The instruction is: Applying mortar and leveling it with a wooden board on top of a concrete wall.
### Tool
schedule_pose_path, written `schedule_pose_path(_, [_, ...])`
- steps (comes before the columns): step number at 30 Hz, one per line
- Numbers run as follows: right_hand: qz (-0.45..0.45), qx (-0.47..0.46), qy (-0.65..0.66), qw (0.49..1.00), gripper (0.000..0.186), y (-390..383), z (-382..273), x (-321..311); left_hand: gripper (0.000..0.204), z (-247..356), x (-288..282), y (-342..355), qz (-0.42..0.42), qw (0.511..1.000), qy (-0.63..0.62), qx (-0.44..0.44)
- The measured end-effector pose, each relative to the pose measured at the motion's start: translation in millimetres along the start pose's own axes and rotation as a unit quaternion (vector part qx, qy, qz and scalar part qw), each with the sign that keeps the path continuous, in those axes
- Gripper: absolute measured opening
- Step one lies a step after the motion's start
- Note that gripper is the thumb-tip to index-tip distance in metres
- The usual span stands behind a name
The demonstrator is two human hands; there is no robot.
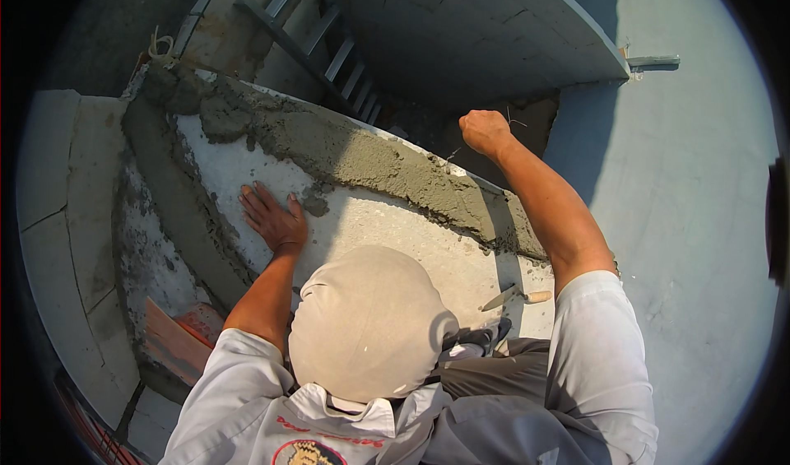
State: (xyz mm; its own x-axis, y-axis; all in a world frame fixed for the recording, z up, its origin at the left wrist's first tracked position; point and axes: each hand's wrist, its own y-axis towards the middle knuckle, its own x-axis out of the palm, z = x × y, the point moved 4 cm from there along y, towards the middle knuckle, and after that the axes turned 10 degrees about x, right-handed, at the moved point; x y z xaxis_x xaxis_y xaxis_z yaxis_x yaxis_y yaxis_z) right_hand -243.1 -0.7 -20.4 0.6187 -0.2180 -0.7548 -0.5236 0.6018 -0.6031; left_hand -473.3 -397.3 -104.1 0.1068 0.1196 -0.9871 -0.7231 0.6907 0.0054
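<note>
Mortar bed (370,156): a thick band of wet grey mortar, rough and lumpy, laid along the far edge of a white block (395,234); it runs from the far left corner towards the right, where it thins out under the right forearm. Smaller smears and crumbs are scattered on the block face just near of the band.

Left hand (274,218): laid flat and spread wide on the white block, palm down, fingertips just beside the mortar; nothing is held.

Right hand (485,130): closed into a fist above the far right end of the band; a thin wire or string (517,123) is seen at it, but whether it is gripped cannot be told.

Trowel (514,297): small, wooden-handled, lying on the block at the near right, apart from both hands.

Ladder (329,45): metal, seen beyond the block at the far side.

Red-orange board (177,341): at the near left, below the block
</note>
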Motion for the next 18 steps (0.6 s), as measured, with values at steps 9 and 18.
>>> schedule_pose_path(9, [-0.111, -0.147, 0.347, 0.92, 0.021, -5.9, -64.8, -49.0, 0.086, -8.3, -4.6, -1.3, 0.006, 1.0, 0.012, -0.003])
schedule_pose_path(18, [-0.2, -0.061, -0.067, 0.976, 0.025, -58.8, -25.3, 6.9, 0.086, -12.7, -7.7, 1.4, 0.019, 1.0, 0.015, 0.003])
